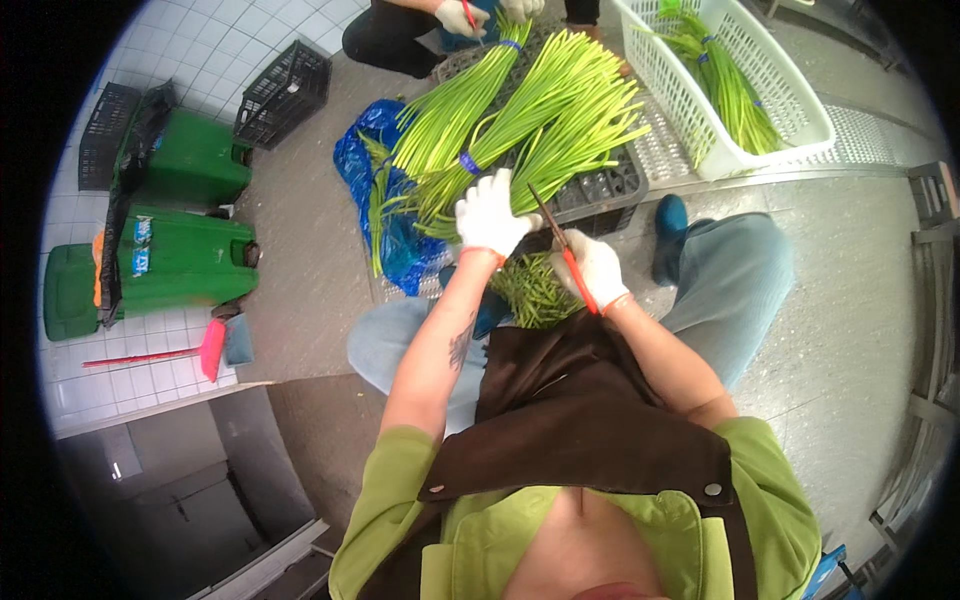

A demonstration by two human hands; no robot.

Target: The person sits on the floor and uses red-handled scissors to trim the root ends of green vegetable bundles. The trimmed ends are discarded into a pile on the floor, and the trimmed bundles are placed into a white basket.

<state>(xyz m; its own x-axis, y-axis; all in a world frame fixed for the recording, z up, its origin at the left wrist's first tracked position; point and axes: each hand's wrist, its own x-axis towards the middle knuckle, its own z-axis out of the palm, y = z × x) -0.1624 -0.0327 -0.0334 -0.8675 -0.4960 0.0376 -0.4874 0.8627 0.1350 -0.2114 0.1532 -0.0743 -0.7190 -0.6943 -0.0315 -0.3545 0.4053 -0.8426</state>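
Note:
My left hand (488, 218), in a white glove, grips the lower end of a bundle of long green stalks (540, 90) bound with a purple band (470, 163). My right hand (592, 268), also gloved, holds red-handled scissors (573, 270), blades open just a little or closed, pointing up beside that bundle. The bundles lie on a black crate (625, 185) with a crumpled blue plastic bag (365, 150) at its left. Below my hands is a pile of short cut green pieces (535, 290), partly hidden by my arms and dark apron.
A co-worker's gloved hands (455, 17) work at the far bundles, one with red-handled scissors. A white basket (810, 115) holding banded stalks stands back right. Green bins (190, 270), black crates (280, 90) and a pink dustpan or broom (212, 348) are at left; a recessed opening (180, 470) is lower left.

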